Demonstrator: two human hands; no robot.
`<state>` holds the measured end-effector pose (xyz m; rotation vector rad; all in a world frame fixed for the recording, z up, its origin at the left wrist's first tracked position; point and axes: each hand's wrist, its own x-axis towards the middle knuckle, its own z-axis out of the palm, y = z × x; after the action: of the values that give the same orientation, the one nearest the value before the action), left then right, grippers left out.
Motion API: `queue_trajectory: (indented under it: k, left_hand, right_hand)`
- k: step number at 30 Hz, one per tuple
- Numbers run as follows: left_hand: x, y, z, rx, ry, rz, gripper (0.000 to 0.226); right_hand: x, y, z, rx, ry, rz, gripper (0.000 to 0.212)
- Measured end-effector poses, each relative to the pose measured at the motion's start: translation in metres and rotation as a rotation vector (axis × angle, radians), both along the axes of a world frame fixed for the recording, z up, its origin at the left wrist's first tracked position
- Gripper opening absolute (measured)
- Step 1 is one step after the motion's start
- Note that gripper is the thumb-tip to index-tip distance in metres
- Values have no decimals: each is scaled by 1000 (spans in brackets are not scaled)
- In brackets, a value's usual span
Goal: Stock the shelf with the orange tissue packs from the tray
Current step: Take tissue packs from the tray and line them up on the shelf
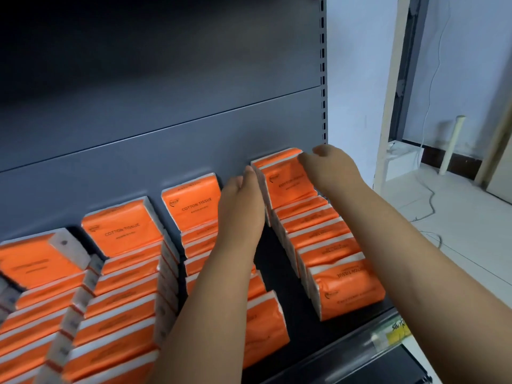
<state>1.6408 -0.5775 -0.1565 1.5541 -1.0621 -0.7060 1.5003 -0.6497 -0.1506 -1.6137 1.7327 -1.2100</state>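
Rear pack (pixel 286 185) stands upright at the back of the right row (pixel 329 239) on the shelf (pixel 279 261), against the back panel (pixel 166 134). Right hand (pixel 329 169) curls over its top corner. Left hand (pixel 241 200), fingers straight, presses its left side. More rows (pixel 124 273) crowd in on the left, and there's a yellow label (pixel 396 332) on the front rail (pixel 332 353).

Shelf (pixel 166 120) dark up top, brighter rightward; soft blur; edges bowed.

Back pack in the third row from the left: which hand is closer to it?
Left. The left hand sits just right of that pack; the right hand is on the rightmost row's back pack.
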Motion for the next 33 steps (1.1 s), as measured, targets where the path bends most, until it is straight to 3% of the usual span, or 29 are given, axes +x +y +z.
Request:
queue_trajectory:
  k: [2,4,9,12,15,20,25,28,33]
  left_hand:
    - [9,6,-1,-56,-246,-13,31]
    - [23,15,2,-101,-493,-14,42]
    - [62,58,8,-194,-810,43,45]
    - [85,96,12,-252,-864,97,59]
    - [108,136,24,-250,-877,147,69]
    - [169,217,24,-161,-974,234,58]
    - [247,348,-7,27,-1142,416,63]
    - [280,432,-38,148,-1166,554,69]
    - [313,529,-87,383,-1130,653,68]
  right_hand:
    - [8,10,4,-57,128,2,49]
    - [18,22,8,-127,227,27,49]
    - [59,86,6,-477,344,272,43]
    - [88,131,3,-595,419,451,42]
    - [116,166,11,-578,367,565,45]
    - [172,220,20,-500,312,615,54]
    - [248,322,5,-467,370,780,63]
    - [290,387,-16,-420,329,989,64]
    - [335,464,-47,-467,488,1270,67]
